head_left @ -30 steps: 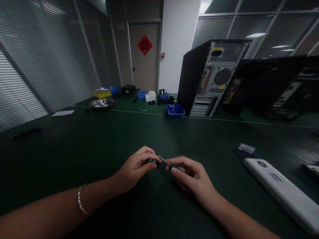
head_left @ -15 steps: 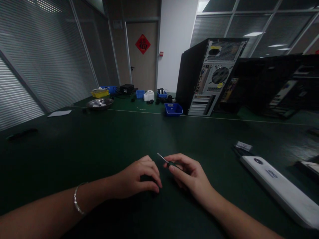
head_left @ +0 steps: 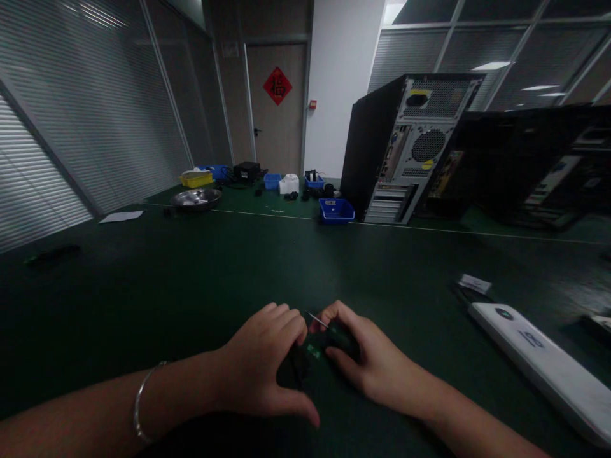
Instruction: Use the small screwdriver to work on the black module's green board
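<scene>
Near the front middle of the table, my right hand (head_left: 375,356) is closed around a small screwdriver (head_left: 317,319). Its thin metal shaft points left, toward my left fingers, and the palm partly hides the dark handle. My left hand (head_left: 267,356) has its fingers curled together over a dark object (head_left: 299,364), while the thumb stretches apart below. That object blends into the dark table, so its kind cannot be made out. Between the two hands shows a small green piece (head_left: 314,350) like a bit of circuit board.
A white power-bank-like slab (head_left: 534,356) with a cable lies at right. Behind stand a computer tower (head_left: 405,146) and a blue tray (head_left: 337,211). A metal bowl (head_left: 196,199), yellow bin (head_left: 195,179) and white paper (head_left: 121,216) lie at the back left.
My left hand has turned and its thumb has spread downward, away from the fingers. The dark object and green piece now show between the hands. My right hand keeps the screwdriver, slightly lower.
</scene>
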Tool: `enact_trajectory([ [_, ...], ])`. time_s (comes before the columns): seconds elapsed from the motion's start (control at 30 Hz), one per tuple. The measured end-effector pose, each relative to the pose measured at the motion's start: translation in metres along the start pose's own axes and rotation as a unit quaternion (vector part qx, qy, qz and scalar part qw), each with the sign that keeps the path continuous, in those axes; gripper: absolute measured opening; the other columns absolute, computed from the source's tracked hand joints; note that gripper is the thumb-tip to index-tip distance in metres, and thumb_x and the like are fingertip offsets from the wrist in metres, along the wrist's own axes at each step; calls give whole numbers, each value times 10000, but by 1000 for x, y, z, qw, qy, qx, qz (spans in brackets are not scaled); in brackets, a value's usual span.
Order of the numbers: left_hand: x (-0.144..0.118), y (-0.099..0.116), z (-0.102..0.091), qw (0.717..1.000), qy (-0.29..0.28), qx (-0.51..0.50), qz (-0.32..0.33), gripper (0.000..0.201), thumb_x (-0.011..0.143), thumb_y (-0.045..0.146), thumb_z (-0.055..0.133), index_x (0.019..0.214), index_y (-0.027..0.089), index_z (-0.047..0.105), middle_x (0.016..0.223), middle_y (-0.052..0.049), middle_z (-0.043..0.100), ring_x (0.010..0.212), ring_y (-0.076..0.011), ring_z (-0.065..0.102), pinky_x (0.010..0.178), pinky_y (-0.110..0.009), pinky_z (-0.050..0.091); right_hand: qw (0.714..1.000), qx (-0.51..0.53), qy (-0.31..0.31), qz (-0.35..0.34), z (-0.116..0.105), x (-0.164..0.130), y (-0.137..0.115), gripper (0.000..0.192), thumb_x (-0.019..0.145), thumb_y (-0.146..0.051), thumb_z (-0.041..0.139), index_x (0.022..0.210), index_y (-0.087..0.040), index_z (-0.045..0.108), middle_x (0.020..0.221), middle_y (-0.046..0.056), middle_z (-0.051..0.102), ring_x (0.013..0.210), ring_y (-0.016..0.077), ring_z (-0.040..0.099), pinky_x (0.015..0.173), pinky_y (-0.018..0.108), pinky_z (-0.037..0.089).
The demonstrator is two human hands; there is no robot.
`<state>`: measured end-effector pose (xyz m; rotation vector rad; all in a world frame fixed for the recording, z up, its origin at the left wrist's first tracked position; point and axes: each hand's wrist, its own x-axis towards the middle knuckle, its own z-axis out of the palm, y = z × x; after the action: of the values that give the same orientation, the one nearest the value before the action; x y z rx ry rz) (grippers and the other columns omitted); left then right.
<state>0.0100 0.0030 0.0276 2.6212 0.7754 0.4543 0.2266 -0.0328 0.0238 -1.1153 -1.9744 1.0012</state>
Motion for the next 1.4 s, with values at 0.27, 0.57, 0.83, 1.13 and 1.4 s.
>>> enact_trajectory([
  [0.27, -1, -1, 1, 999, -41, -28, 3, 473, 743, 531, 710, 1015, 162, 597, 945, -86, 608, 822, -244, 524, 722, -353, 400, 997, -59, -36, -18, 4, -2, 4, 354, 783, -31, 626, 1050, -249, 546, 993, 6, 683, 858, 195, 636, 737, 273, 444],
  [0.57, 3, -12, 6, 930, 48, -347, -112, 350, 814, 225, 702, 1131, 185, 558, 994, -45, 594, 886, -189, 575, 799, -347, 472, 997, 2, 81, -19, 7, 1, 8, 228, 855, -135, 623, 1015, -237, 498, 1011, 31, 640, 956, 196, 631, 835, 296, 486],
  [0.83, 5, -14, 21, 811, 47, -567, -132, 460, 709, 80, 776, 1125, 171, 602, 1057, -57, 631, 908, -172, 624, 827, -338, 489, 985, 49, 165, -31, 22, -1, -2, 212, 858, -166, 633, 985, -249, 485, 996, 27, 636, 975, 195, 625, 862, 304, 493],
  [1.13, 3, -8, 22, 823, 56, -541, -164, 457, 687, 129, 816, 1081, 169, 588, 955, -23, 672, 836, -158, 634, 772, -316, 483, 982, 35, 186, -8, 33, -2, -3, 231, 824, -109, 649, 980, -241, 542, 950, 18, 659, 921, 201, 654, 796, 293, 510],
  [1.4, 5, 3, 19, 835, 105, -517, -158, 406, 713, 77, 775, 1070, 146, 594, 1006, -62, 711, 894, -186, 657, 810, -333, 490, 975, 19, 221, -12, 38, -4, -5, 247, 848, -129, 647, 1007, -269, 522, 990, 9, 716, 940, 188, 698, 796, 257, 543],
])
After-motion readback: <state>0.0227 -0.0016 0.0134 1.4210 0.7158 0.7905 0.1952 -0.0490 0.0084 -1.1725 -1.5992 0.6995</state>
